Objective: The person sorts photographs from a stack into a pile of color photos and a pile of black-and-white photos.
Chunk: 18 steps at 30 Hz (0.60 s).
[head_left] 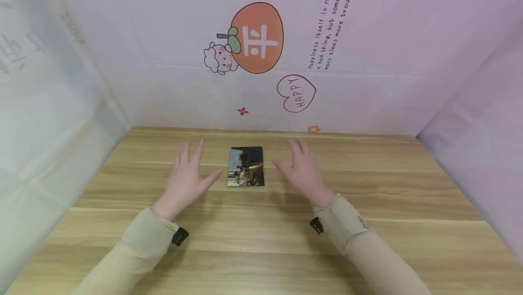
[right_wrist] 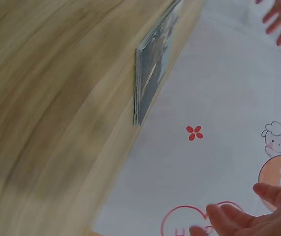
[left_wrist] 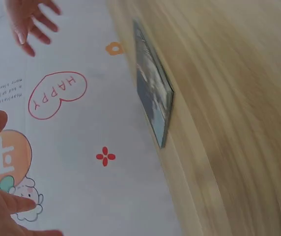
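A small stack of glossy photo cards (head_left: 246, 166) lies flat on the wooden table, its top card showing a picture with blue sky and dark shapes. In the left wrist view the stack (left_wrist: 153, 88) appears edge-on, and the right wrist view shows several thin layers in the stack (right_wrist: 150, 69). My left hand (head_left: 185, 179) hovers to the left of it, fingers spread and thumb pointing toward it. On the other side my right hand (head_left: 304, 172) is held above the table, thumb and fingers apart. Neither hand holds anything.
Behind the table (head_left: 253, 240) rises a pale cloth backdrop (head_left: 171, 90) printed with an orange fruit, a sheep, a heart and lettering. Cloth walls (head_left: 53, 118) also stand at the left and right sides. Black wrist straps show below both sleeves.
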Motion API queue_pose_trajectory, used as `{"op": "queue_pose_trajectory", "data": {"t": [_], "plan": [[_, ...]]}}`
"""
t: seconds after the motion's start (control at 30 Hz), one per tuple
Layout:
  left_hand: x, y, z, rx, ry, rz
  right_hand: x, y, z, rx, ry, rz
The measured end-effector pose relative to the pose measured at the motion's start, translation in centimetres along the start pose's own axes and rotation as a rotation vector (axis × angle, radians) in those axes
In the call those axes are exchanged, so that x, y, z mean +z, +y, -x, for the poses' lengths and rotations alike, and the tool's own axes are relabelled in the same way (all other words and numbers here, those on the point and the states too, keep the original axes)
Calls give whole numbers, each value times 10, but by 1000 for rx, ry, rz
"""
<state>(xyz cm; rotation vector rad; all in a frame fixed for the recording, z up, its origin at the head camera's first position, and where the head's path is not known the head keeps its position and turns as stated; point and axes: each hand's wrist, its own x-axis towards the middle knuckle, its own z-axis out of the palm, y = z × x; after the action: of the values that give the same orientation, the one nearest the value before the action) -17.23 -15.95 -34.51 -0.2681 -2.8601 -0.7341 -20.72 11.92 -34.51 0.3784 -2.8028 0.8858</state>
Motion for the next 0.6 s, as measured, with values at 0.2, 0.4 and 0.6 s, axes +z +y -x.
{"op": "queue_pose_trajectory", "data": {"t": [0.2,0.4,0.6], "plan": [[-1,-3,-13,-138,-127,377,1,-1,-10,202,-88,-437],[8,-9,-25,-238,-224,678,13,10,-18,357,-190,-901],[24,-12,-34,-285,-272,956,30,21,-24,448,-221,-1105]]}}
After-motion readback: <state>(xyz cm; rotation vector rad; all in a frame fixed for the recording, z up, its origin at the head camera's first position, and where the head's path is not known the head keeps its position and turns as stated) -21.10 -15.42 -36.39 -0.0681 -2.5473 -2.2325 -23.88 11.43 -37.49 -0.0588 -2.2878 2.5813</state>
